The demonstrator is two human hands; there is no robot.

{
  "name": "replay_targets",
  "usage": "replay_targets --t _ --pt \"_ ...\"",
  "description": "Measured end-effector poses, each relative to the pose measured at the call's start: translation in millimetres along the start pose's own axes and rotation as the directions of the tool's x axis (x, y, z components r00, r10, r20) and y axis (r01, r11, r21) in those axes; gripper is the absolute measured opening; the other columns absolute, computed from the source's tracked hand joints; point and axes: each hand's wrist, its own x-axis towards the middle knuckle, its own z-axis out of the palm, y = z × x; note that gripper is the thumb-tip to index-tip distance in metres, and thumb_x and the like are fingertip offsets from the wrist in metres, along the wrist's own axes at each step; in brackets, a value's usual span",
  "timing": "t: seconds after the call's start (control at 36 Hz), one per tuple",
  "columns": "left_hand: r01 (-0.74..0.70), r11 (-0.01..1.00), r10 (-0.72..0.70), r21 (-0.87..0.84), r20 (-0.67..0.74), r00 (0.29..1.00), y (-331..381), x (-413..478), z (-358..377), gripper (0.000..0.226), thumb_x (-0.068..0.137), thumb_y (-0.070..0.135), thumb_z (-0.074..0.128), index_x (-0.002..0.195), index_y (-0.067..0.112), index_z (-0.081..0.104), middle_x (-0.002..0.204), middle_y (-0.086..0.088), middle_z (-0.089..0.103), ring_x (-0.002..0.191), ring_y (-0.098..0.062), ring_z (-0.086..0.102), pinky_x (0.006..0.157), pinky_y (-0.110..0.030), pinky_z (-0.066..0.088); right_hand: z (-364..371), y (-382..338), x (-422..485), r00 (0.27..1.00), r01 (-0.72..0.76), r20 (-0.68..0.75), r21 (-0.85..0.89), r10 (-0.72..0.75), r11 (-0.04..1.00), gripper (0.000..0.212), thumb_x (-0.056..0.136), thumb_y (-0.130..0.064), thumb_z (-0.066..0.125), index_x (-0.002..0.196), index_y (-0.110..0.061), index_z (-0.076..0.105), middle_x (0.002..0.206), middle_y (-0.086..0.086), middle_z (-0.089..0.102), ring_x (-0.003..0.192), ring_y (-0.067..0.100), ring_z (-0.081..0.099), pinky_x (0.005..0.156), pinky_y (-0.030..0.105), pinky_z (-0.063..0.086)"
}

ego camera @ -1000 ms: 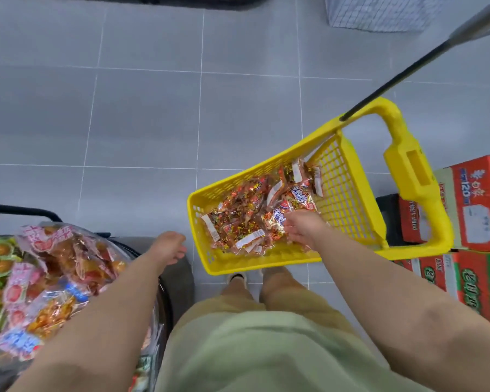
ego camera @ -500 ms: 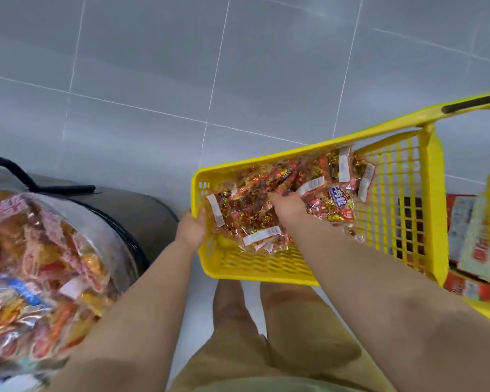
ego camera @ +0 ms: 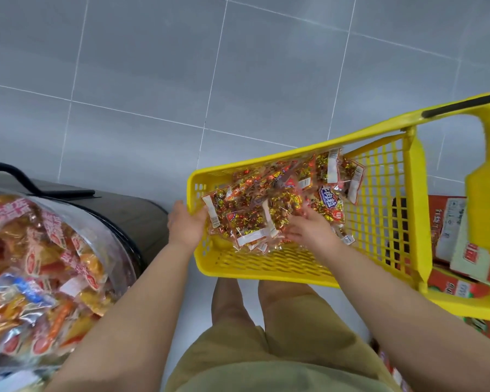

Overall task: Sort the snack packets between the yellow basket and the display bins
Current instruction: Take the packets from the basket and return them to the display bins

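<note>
Clear snack packets (ego camera: 266,210) of red-gold wrapped sweets, white labels: about six, overlap hides the exact count. All heaped in one yellow plastic lattice basket (ego camera: 420,199), toward its left end. Right hand (ego camera: 309,230) on heap's near edge, fingertips buried among packets; grasp cannot be told. Left hand (ego camera: 186,224) clamps basket's left rim, just beside heap. Hands apart, heap between. One dark round display bin (ego camera: 130,216) far left, holding orange-red packets (ego camera: 40,264) under clear film. Stacked red-green cardboard cartons (ego camera: 450,236) right. Grey tile floor (ego camera: 153,80).
</note>
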Motion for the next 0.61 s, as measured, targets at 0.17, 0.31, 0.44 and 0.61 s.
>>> replay_targets --t 0.17,0.31,0.44,0.61 --pt "-0.123 0.948 0.182 -0.294 0.182 0.966 51.6 -45.4 2.3 0.029 0.09 0.036 0.063 0.114 0.02 0.056 0.11 -0.003 0.06 0.095 -0.018 0.056 0.076 -0.021 0.048 -25.7 -4.2 -30.5 0.971 -0.008 0.236 0.174 -0.034 0.985 0.013 0.085 -0.003 0.063 0.082 -0.016 0.061 0.079 0.001 0.072 0.077 0.015 0.069 0.069 0.022 0.057" --pt "0.281 0.722 0.119 -0.632 0.515 0.849 62.7 -56.4 14.5 0.034 0.082 0.017 0.069 0.113 0.021 0.055 0.089 -0.001 0.067 0.064 -0.014 0.069 0.053 -0.025 0.054 -21.5 -12.9 -21.5 0.957 -0.103 0.29 0.334 0.002 0.937 0.012 0.078 -0.011 0.067 0.087 -0.015 0.061 0.078 0.002 0.07 0.075 0.014 0.07 0.068 0.027 0.057" --pt "0.205 0.66 0.054 -0.723 0.318 0.947 61.4 -44.2 22.6 0.044 0.078 -0.007 0.07 0.104 0.022 0.051 0.082 0.001 0.066 0.067 -0.014 0.069 0.057 -0.03 0.057 -33.2 -25.2 14.3 0.999 -0.05 0.021 0.295 0.046 0.954 0.04 0.077 -0.051 0.067 0.088 -0.012 0.063 0.091 0.003 0.07 0.087 0.017 0.068 0.077 0.033 0.055" --pt "0.197 0.721 0.064 -0.665 0.347 0.936 57.4 -38.1 15.1 0.029 0.085 -0.005 0.063 0.111 0.005 0.059 0.094 -0.016 0.062 0.075 -0.023 0.064 0.075 -0.037 0.053 -21.8 -31.7 57.7 0.923 -0.062 -0.38 -0.293 -0.056 0.954 0.041 0.08 -0.049 0.066 0.069 -0.011 0.055 0.057 0.001 0.048 0.057 0.021 0.049 0.051 0.026 0.037"
